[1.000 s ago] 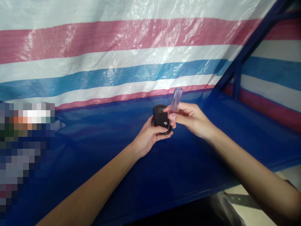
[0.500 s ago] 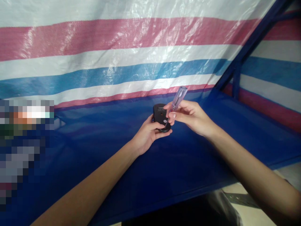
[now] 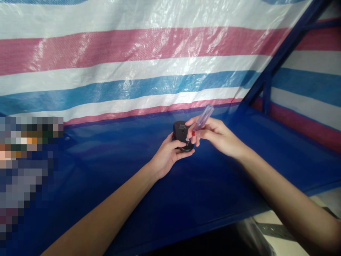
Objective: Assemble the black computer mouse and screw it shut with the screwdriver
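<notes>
My left hand point(image 3: 169, 154) is closed around a black computer mouse point(image 3: 181, 134), its underside with printed text and a small round sticker turned up toward me. The thumb lies across the lower part of that underside. In my right hand point(image 3: 213, 133) is a screwdriver point(image 3: 204, 115) with a clear purplish handle and a red collar, held slanted between thumb and fingers. Its thin shaft points down to the lower end of the mouse, near my left thumb. Whether the tip sits in a screw is too small to tell.
A blue sheet covers the table point(image 3: 149, 206). Behind it hangs a striped red, white and blue tarp point(image 3: 149, 46). A dark blue frame post point(image 3: 282, 57) slants up at the right. The area at the left edge is pixelated.
The view has tilted slightly, so the scene sits a little lower. My right fingers have shifted on the screwdriver, and its red collar now shows. The left hand still holds the mouse.
</notes>
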Demonstrator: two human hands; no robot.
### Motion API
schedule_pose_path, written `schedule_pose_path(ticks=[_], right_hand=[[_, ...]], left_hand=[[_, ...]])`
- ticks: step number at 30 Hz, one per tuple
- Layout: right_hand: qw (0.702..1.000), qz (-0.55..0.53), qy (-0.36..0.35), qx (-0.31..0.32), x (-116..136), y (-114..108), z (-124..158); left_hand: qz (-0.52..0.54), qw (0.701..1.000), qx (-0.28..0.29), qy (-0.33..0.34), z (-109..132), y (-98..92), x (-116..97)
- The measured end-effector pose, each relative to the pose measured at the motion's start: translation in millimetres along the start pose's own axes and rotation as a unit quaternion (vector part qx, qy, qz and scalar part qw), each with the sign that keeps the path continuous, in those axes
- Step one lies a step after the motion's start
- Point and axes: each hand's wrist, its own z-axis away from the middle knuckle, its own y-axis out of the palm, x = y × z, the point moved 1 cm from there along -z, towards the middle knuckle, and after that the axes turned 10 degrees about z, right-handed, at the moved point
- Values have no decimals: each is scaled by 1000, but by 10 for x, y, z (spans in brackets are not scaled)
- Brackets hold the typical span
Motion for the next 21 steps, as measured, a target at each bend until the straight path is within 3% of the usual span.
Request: schedule_pose_path(ticks=[7,14,21], right_hand=[[1000,20,-9,3,11,72,2],[970,226,-19,-81,0,36,15],[992,114,-7,-58,55,-46,0]], left_hand=[[-8,1000,-11,3,-13,-2,7],[-17,999,-38,7,-13,3,18],[-21,999,-49,5,-13,14,25]])
